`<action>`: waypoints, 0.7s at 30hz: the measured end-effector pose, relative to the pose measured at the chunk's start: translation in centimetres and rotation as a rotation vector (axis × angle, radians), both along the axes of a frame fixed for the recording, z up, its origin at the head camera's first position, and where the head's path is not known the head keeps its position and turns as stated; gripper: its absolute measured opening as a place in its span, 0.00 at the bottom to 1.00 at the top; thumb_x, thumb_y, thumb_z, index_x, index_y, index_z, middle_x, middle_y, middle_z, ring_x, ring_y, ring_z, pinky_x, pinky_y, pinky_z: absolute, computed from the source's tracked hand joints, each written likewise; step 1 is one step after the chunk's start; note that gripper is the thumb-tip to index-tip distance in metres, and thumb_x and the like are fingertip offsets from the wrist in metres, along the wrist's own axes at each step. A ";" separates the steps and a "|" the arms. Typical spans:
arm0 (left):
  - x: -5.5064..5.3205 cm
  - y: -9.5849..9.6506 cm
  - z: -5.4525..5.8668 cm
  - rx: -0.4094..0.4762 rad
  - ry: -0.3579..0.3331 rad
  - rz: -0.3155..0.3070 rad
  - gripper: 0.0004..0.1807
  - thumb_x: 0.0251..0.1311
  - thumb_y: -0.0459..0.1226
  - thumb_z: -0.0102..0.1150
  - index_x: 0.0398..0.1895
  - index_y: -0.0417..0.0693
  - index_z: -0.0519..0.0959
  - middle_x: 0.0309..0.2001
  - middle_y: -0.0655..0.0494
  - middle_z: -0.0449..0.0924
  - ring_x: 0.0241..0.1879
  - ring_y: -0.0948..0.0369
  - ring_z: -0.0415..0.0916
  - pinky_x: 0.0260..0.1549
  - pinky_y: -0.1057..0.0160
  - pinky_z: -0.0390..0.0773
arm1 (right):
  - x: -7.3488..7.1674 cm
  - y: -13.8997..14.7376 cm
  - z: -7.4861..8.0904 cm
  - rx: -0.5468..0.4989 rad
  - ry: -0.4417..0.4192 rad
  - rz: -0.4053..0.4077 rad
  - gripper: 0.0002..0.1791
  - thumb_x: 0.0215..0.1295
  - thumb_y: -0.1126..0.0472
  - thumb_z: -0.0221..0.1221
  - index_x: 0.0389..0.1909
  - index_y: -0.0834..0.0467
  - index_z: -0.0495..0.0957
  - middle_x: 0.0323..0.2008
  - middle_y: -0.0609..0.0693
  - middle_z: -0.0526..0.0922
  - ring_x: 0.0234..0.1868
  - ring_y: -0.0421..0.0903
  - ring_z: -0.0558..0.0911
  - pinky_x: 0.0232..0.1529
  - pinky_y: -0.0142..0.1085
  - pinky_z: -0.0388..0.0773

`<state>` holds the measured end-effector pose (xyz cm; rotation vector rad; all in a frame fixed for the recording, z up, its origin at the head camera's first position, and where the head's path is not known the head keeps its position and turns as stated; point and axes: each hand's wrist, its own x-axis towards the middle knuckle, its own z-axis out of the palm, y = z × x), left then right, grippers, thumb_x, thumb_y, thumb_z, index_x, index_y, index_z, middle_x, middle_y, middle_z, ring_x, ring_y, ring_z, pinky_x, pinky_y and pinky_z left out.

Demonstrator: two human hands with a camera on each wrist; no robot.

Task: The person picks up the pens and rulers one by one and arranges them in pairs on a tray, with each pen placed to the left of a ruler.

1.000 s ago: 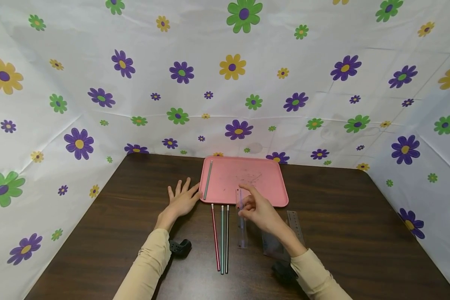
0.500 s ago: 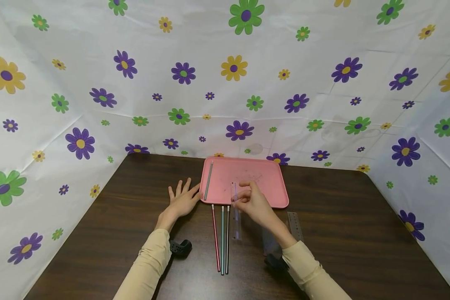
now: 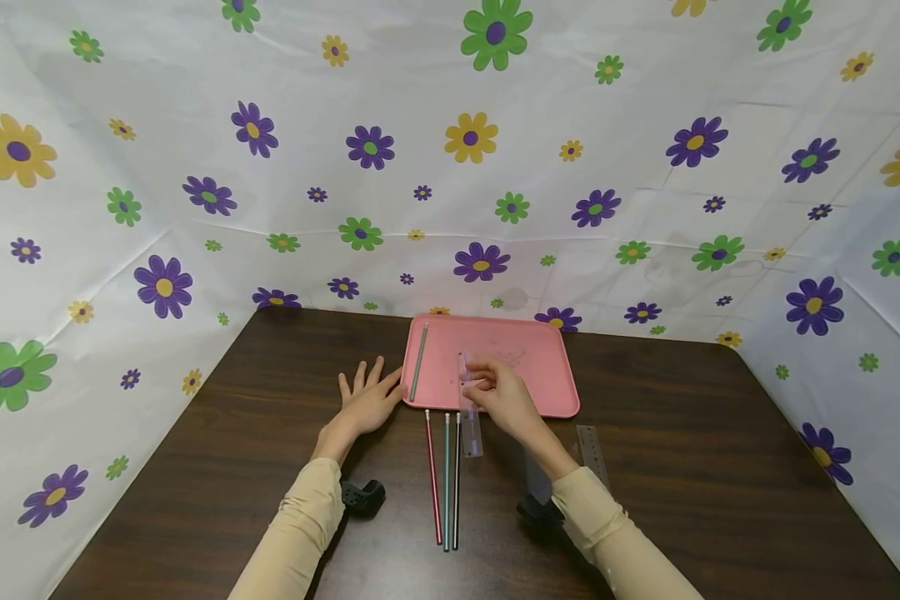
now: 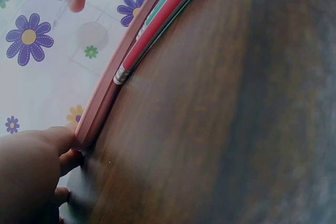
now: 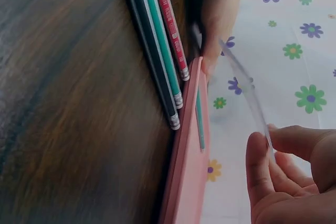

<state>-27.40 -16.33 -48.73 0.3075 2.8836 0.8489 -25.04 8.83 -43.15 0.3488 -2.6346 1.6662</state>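
Between thumb and fingers my right hand (image 3: pixel 504 402) pinches a clear ruler (image 3: pixel 470 429), held raised over the near rim of the pink tray (image 3: pixel 525 367). In the right wrist view the ruler (image 5: pixel 247 85) stands edge-on, its end in the fingertips. My left hand (image 3: pixel 363 410) lies with fingers spread at the tray's near left corner, thumb touching the rim; the left wrist view shows that thumb (image 4: pixel 63 139) on the tray edge. Inside the tray, along its left side, lies a green pencil (image 3: pixel 418 362).
In front of the tray a red pencil (image 3: pixel 433 483), a green pencil (image 3: pixel 446 492) and a black pencil (image 3: pixel 457 492) lie side by side. Right of them are another ruler (image 3: pixel 591 450) and a clear flat piece (image 3: pixel 537 477), partly behind my right forearm. A flowered sheet (image 3: pixel 450 192) hangs behind the table.
My right hand has moved left and slightly away from me, carrying the clear ruler from right of the pencils to beside the black pencil's eraser end. The left hand stays at the tray corner.
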 end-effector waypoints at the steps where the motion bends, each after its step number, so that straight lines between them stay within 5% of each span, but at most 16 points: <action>1: 0.0 0.0 0.0 0.001 -0.003 -0.001 0.31 0.77 0.53 0.36 0.78 0.54 0.57 0.80 0.40 0.36 0.78 0.38 0.24 0.67 0.31 0.15 | 0.0 0.0 0.1 0.011 0.002 0.009 0.25 0.61 0.71 0.64 0.61 0.64 0.75 0.51 0.61 0.84 0.38 0.45 0.83 0.33 0.33 0.84; 7: 0.0 0.0 -0.1 0.018 -0.001 0.002 0.31 0.77 0.54 0.35 0.78 0.54 0.57 0.80 0.40 0.37 0.78 0.38 0.24 0.66 0.31 0.15 | -0.4 -0.1 0.3 0.060 0.003 0.075 0.38 0.56 0.73 0.60 0.71 0.63 0.65 0.63 0.60 0.75 0.35 0.42 0.79 0.28 0.30 0.74; 15: 0.0 0.0 0.0 0.011 0.006 0.000 0.31 0.77 0.54 0.35 0.78 0.53 0.58 0.80 0.39 0.37 0.78 0.37 0.24 0.66 0.31 0.15 | -0.9 -0.9 0.1 0.085 -0.044 0.157 0.50 0.54 0.75 0.63 0.78 0.62 0.52 0.73 0.61 0.62 0.30 0.40 0.77 0.27 0.30 0.74; 21: -0.2 0.0 -0.3 0.016 -0.002 0.006 0.31 0.77 0.54 0.35 0.78 0.55 0.57 0.80 0.40 0.36 0.78 0.38 0.23 0.66 0.32 0.14 | -1.7 -1.8 -0.3 0.114 -0.053 0.162 0.48 0.58 0.75 0.61 0.78 0.60 0.51 0.68 0.61 0.70 0.29 0.40 0.78 0.27 0.30 0.75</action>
